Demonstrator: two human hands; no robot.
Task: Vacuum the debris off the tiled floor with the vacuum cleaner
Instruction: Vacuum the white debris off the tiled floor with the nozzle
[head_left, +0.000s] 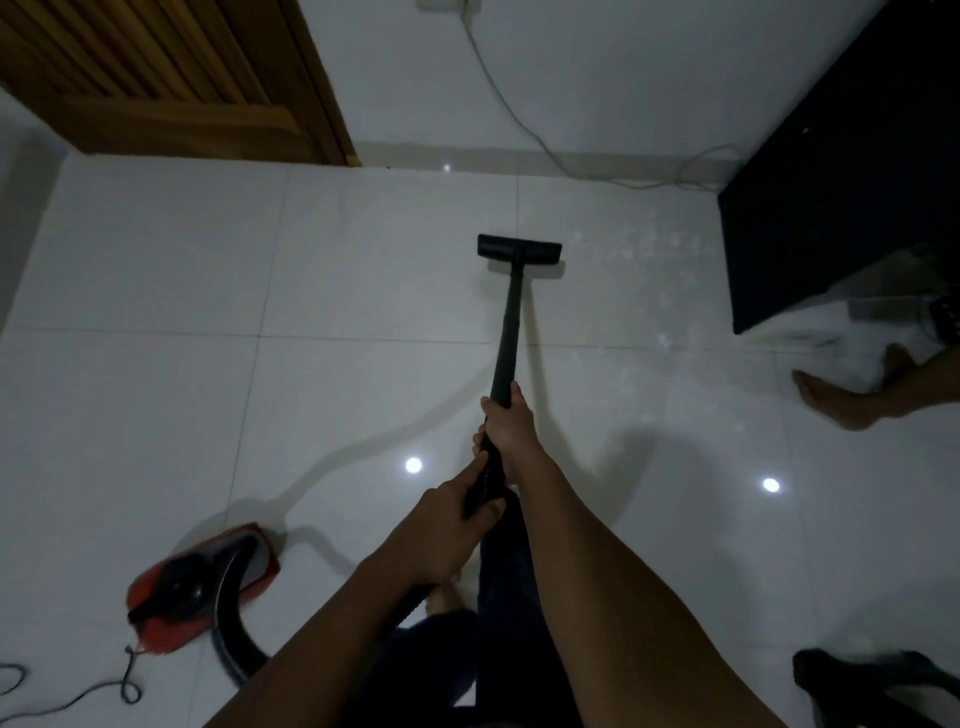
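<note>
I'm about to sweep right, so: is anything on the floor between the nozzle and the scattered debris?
Nothing visible. Only bare tile lies between the nozzle and the debris to its right. The black cabinet stands just past the debris, and another person's foot is nearer the camera on that side.

no readable text, no labels, no brands, no numbers on anything in view

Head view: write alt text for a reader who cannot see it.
Two hands grip a black wand, the right hand ahead of the left hand, its nozzle on white tiles left of pale debris. A red vacuum sits lower left; someone's bare foot shows at right.
</note>
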